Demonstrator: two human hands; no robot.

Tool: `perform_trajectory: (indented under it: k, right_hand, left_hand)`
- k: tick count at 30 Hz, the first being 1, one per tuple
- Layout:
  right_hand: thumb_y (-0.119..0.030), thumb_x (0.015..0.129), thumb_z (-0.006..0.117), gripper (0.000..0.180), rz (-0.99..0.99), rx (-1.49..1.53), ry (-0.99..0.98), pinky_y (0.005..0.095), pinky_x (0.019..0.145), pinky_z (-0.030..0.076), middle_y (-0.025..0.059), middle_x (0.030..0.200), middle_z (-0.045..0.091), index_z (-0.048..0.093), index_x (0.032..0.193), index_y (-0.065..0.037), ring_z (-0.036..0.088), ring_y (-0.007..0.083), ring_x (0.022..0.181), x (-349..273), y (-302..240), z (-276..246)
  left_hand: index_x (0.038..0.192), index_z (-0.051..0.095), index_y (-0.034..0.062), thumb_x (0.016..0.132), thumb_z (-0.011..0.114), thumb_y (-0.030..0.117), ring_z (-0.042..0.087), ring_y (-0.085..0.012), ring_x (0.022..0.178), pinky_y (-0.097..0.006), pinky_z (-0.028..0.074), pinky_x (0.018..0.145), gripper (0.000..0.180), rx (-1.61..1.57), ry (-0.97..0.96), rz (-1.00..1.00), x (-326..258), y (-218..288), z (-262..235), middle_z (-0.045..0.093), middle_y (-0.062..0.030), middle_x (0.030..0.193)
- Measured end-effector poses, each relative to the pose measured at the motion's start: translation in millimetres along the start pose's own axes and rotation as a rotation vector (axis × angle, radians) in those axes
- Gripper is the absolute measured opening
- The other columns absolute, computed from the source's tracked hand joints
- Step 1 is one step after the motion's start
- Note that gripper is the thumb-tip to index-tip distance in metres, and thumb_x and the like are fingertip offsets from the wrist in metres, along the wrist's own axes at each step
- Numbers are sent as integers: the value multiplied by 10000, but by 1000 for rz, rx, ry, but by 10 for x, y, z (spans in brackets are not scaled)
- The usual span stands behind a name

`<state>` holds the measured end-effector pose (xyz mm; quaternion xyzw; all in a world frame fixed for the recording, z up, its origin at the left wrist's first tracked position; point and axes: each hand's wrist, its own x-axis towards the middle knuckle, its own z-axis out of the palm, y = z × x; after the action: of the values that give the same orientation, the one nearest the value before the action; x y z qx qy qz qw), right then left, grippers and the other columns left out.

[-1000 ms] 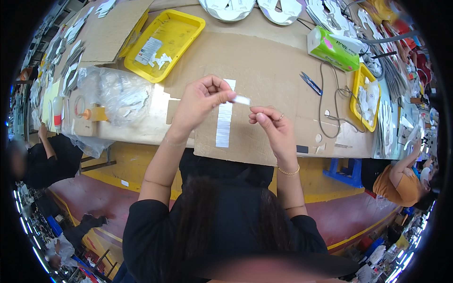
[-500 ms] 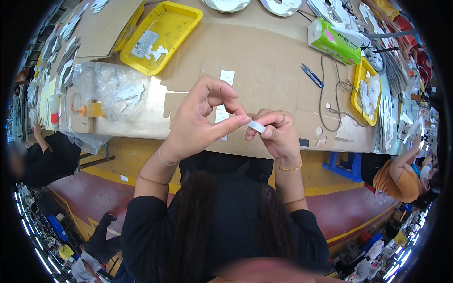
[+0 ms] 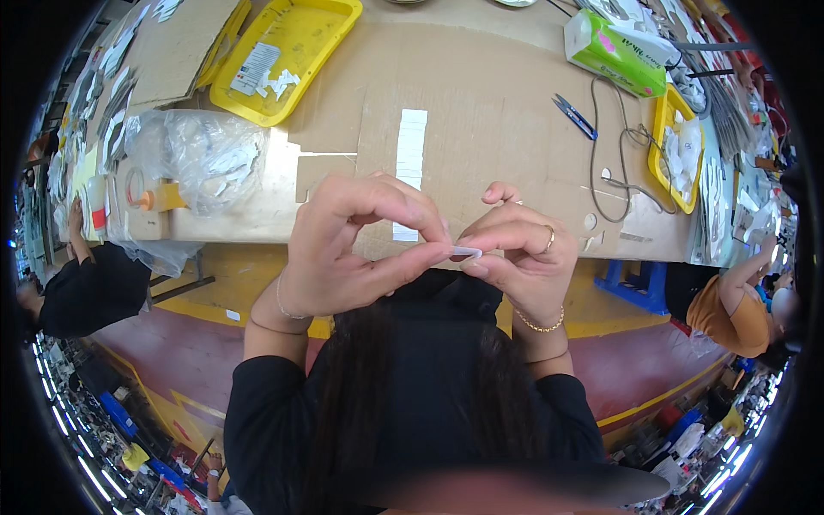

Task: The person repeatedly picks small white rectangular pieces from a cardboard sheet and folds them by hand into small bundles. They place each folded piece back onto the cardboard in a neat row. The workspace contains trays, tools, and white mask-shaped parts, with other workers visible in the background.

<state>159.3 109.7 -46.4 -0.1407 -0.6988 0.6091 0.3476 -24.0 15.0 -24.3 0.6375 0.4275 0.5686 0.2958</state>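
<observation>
A small white strip (image 3: 464, 251), bent over at its right end, is stretched between my two hands above the table's near edge. My left hand (image 3: 356, 245) pinches one end between thumb and forefinger. With thumb and forefinger my right hand (image 3: 524, 249) grips the other end, its remaining fingers curled or raised. Beyond the hands a row of white strips (image 3: 411, 154) lies on the brown cardboard (image 3: 489, 112). Part of that row is hidden by my left hand's fingers.
A yellow tray (image 3: 343, 26) with small white pieces is at the far left, near a clear plastic bag (image 3: 193, 163). On the right are blue thread snips (image 3: 575, 117), a grey cord (image 3: 594, 146), a green tissue box (image 3: 614, 56) and another yellow tray (image 3: 659, 163). Co-workers sit at both sides.
Both hands have come lower, nearer my body, and my right hand has shifted right. The strip has turned and shows its thin edge. More of the row of strips is uncovered.
</observation>
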Motion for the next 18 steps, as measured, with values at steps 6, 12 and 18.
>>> perform_trajectory:
  k: [6, 12, 18]
  right_hand:
    - [-101, 686, 830, 162, -45, -109, 8, 335, 858, 364, -8, 748, 701, 733, 816, -106, 613, 85, 662, -6, -120, 20]
    - [-136, 682, 838, 149, -58, -136, 19, 336, 869, 356, -26, 743, 706, 729, 784, -124, 624, 74, 652, -3, -146, 51]
    - [-140, 685, 836, 141, -51, -144, 12, 336, 881, 348, -29, 742, 709, 727, 775, -135, 633, 71, 658, -9, -163, 38]
  left_hand:
    - [1109, 388, 99, 732, 733, -71, 662, -292, 729, -399, 471, 702, 538, 84, 25, 25, -21, 85, -12, 661, -139, 760]
    - [1127, 386, 113, 717, 745, -58, 665, -290, 735, -402, 457, 681, 571, 105, 29, 49, -47, 105, -12, 668, -136, 760]
    - [1132, 382, 116, 707, 758, -53, 665, -289, 732, -398, 456, 682, 592, 100, 13, 59, -45, 109, -13, 672, -134, 766]
